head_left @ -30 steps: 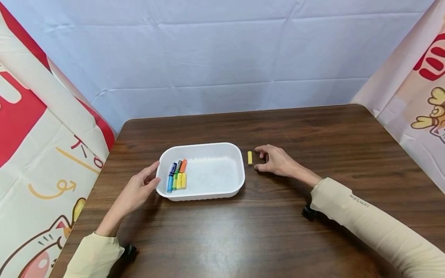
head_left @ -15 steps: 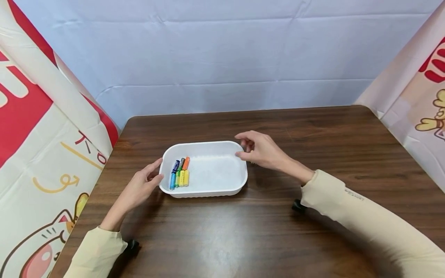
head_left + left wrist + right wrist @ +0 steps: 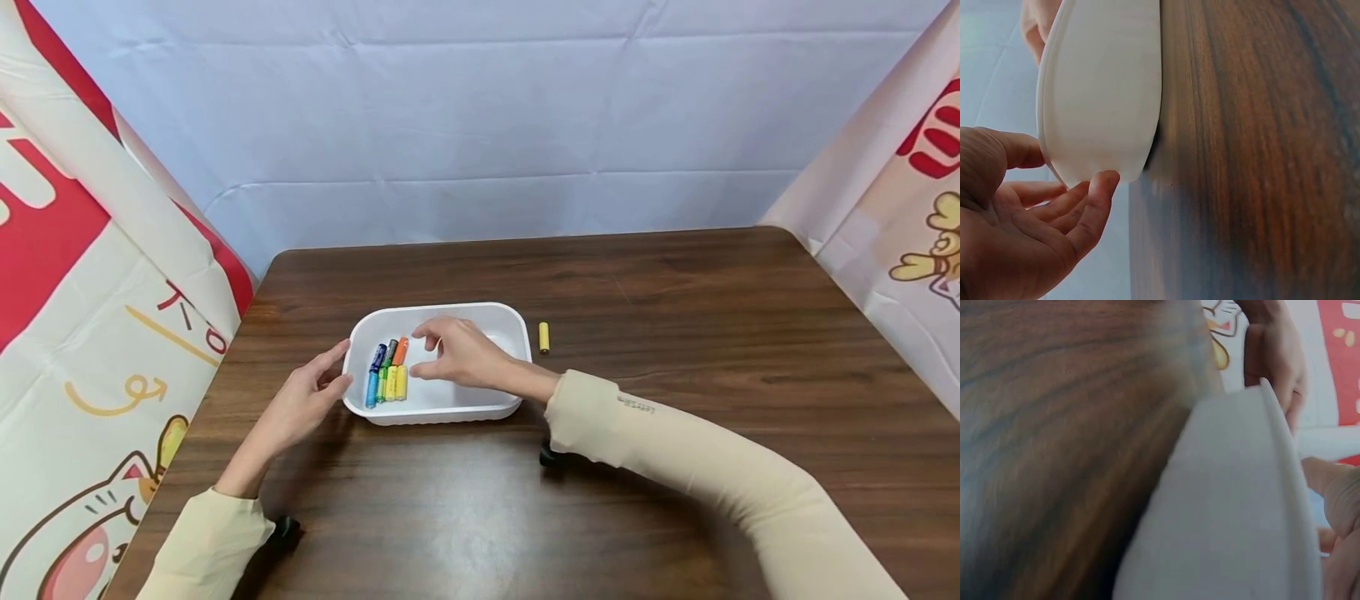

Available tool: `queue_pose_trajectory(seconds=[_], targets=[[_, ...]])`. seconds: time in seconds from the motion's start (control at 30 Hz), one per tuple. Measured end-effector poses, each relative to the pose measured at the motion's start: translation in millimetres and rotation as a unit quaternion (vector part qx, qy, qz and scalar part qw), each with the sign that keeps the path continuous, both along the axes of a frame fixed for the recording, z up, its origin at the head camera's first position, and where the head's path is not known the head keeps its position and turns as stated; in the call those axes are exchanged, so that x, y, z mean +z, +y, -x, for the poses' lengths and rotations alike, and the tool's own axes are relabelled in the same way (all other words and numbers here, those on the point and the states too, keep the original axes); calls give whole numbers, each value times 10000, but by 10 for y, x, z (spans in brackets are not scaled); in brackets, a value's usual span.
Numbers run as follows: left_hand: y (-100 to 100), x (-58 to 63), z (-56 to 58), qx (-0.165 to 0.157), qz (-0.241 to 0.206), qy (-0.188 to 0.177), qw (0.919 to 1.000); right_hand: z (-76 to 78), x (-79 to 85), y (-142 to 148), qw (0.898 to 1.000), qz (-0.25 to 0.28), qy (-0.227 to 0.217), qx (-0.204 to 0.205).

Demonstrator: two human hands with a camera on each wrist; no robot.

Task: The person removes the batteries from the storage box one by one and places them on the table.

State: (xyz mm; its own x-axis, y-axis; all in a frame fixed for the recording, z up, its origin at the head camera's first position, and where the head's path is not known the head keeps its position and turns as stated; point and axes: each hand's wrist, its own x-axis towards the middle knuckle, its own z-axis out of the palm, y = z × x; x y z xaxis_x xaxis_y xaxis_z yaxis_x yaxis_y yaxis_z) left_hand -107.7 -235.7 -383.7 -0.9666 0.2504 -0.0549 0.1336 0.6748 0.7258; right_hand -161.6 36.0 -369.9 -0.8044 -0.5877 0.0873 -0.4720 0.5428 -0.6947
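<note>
White tray (image 3: 442, 414), left hand (image 3: 300, 404) touching end; right hand (image 3: 468, 357) near batteries (image 3: 392, 383); both hands' fingers apart.

A dark brown table (image 3: 675, 292) is showing wavy wood grain; its far corners are curving, and a pale glare (image 3: 468, 533) is lying on its near part. Behind it a pale bluish cloth (image 3: 480, 117) is hanging, with fold creases running across and down it. At the left, a white printed cloth (image 3: 97, 333) is bearing a red patch (image 3: 56, 258), a red stripe (image 3: 63, 58), a curling yellow arrow (image 3: 111, 428) and a pink-cheeked cat (image 3: 84, 525). At the right, a pale printed cloth (image 3: 847, 175) is hanging, carrying red shapes (image 3: 941, 138) above a yellow figure (image 3: 918, 268).
</note>
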Motion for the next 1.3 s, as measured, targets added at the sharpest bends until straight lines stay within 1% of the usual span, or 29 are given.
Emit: queue_pose_trajectory(seconds=[0.27, 0.4, 0.53, 0.67, 0.97, 1.2, 1.3], targets=[[17, 7, -4, 41, 12, -22, 10000, -25, -110, -256, 9975, -357, -514, -332], [17, 3, -16, 55, 2, -12, 10000, -38, -183, -320, 9947, -579, -739, -416], [21, -7, -20, 40, -22, 5, 10000, -42, -250, -358, 9927, -740, -845, -433], [27, -8, -18, 42, -4, 5, 10000, -41, -282, -385, 9918, -877, -802, -460], [40, 0, -23, 56, 5, -74, 10000, -48, -307, -420, 9883, -1346, -531, -474], [39, -16, -28, 26, -42, 25, 10000, -55, -312, -414, 9863, -1519, -448, -464], [43, -23, -26, -19, -80, 100, 9999, -58, -312, -411, 9859, -1587, -322, -418]])
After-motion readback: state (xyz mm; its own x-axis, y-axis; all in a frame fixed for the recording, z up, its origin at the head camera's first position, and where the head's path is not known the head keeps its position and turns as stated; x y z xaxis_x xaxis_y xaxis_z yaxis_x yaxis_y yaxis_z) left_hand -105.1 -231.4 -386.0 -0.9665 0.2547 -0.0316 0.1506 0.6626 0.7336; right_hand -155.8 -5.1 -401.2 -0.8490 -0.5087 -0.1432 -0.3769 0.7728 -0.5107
